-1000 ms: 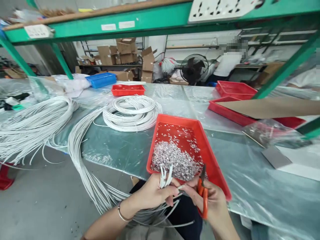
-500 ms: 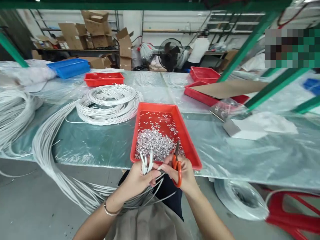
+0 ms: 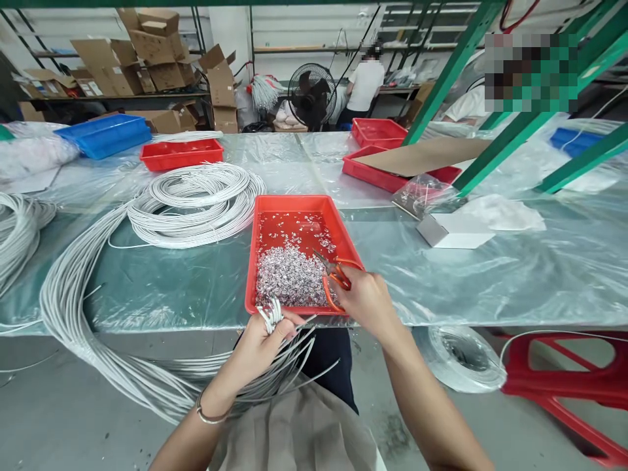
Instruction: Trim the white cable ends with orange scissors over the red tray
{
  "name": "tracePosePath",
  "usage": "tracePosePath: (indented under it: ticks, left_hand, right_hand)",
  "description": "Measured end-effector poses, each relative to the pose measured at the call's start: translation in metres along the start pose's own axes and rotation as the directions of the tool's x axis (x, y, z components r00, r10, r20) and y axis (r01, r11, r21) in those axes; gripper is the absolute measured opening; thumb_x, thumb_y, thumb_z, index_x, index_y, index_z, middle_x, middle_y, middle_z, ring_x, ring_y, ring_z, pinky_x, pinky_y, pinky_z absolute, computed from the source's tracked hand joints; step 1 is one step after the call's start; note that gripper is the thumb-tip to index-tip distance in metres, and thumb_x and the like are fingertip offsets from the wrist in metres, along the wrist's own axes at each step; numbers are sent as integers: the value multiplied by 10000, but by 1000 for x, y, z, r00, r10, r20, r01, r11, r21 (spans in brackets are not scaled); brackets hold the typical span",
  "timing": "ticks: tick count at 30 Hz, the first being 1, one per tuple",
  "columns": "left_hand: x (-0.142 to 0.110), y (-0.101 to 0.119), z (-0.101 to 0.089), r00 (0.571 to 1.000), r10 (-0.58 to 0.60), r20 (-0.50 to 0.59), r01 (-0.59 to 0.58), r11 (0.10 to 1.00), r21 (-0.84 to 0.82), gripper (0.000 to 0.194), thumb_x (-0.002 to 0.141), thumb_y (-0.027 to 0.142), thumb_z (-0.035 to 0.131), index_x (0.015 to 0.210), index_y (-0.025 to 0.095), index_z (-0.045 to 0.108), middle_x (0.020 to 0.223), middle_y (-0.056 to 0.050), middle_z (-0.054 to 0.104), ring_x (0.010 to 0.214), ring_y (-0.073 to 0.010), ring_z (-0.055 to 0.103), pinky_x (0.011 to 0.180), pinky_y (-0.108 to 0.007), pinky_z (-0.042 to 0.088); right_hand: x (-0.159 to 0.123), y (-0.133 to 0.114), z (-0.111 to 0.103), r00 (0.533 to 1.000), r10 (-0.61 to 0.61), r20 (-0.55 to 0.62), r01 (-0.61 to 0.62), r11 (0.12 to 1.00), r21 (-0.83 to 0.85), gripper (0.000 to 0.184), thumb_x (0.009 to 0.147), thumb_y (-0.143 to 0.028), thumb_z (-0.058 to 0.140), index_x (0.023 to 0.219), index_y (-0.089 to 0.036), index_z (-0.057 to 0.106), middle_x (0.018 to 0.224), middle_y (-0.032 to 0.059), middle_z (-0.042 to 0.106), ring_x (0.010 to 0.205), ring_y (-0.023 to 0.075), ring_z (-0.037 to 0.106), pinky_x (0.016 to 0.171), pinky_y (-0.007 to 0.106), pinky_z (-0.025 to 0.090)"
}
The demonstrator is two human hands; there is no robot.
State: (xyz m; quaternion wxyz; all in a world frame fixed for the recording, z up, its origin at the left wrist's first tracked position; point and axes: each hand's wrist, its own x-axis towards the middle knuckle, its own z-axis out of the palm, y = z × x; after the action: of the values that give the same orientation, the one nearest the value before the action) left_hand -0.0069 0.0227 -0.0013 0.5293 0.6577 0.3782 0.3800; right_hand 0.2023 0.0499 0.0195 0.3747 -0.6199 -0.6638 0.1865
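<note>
Right hand [image 3: 364,299], fingers round orange-handled metal snips [image 3: 333,268], swung to two o'clock of left hand [image 3: 265,341], which alone pinched white cables [image 3: 271,315].

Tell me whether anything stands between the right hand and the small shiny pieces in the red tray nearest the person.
Nothing visible, apart from the orange-handled cutters that the right hand itself holds over the small shiny pieces; the red tray is open on top.

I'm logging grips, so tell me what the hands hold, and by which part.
The left hand holds several white cables near their ends; the right hand holds orange-handled snips by the handles, blades pointing away.
</note>
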Motion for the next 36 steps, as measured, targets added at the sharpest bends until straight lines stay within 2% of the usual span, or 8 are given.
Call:
tracePosePath:
  ticks: [3,6,8,13,27,29,32,36]
  left_hand:
    - [-4,1,-6,993,-72,97,90,977,-193,370,862,418,504,1022,115,644,725,-34,579,606,-110,540,604,-245,454]
    - [-7,4,-9,986,-152,73,168,926,-338,351,761,421,647,919,108,655,605,3,549,525,-96,530,536,-228,448]
    - [-8,7,-9,975,-222,-2,201,887,-416,341,681,414,724,808,112,630,514,29,533,440,-86,512,462,-209,427]
    - [-8,15,-3,953,-288,-97,219,870,-441,393,585,422,784,720,130,558,414,47,538,349,-93,516,380,-184,413]
    - [-14,14,-3,974,-220,-57,163,853,-496,322,615,389,777,712,107,656,511,-3,620,357,-93,558,336,-160,386]
    - [-15,14,-6,981,-192,9,162,801,-576,317,599,390,786,667,112,651,508,-4,621,320,-83,525,314,-166,370]
    - [-18,16,-8,983,-181,39,164,755,-635,327,582,403,794,636,114,650,504,-6,618,304,-81,508,303,-174,357]
    - [-16,17,-1,968,-244,-60,170,813,-556,341,586,405,793,685,102,672,490,-11,612,328,-80,507,319,-170,321]
  right_hand:
    - [4,4,-4,992,-81,95,76,996,52,125,792,-267,539,874,-178,571,665,13,595,575,151,524,559,254,398]
    - [-11,-3,-10,952,-163,258,72,941,330,439,774,-291,575,1163,-156,423,749,19,597,622,160,553,539,239,437]
    - [-26,-11,-16,893,-231,386,87,930,356,471,778,-309,575,1183,-148,397,741,18,576,593,152,533,491,229,421]
    - [-47,-28,-31,745,-275,608,229,961,155,253,851,-325,532,1055,-177,505,731,18,587,584,138,495,511,230,393]
    - [-47,-35,-39,707,-271,654,322,946,44,217,911,-326,443,1050,-175,511,723,21,608,585,152,527,551,252,387]
    - [-44,-30,-37,728,-253,637,315,949,17,187,897,-316,467,1016,-182,523,695,9,589,573,148,514,540,247,380]
    - [-42,-26,-27,834,-222,504,239,970,31,154,858,-281,518,976,-186,546,625,-26,525,534,132,471,518,236,365]
    - [-48,-36,-1,956,-151,250,37,912,409,176,792,-346,603,816,-172,589,486,-85,356,410,86,318,404,211,289]
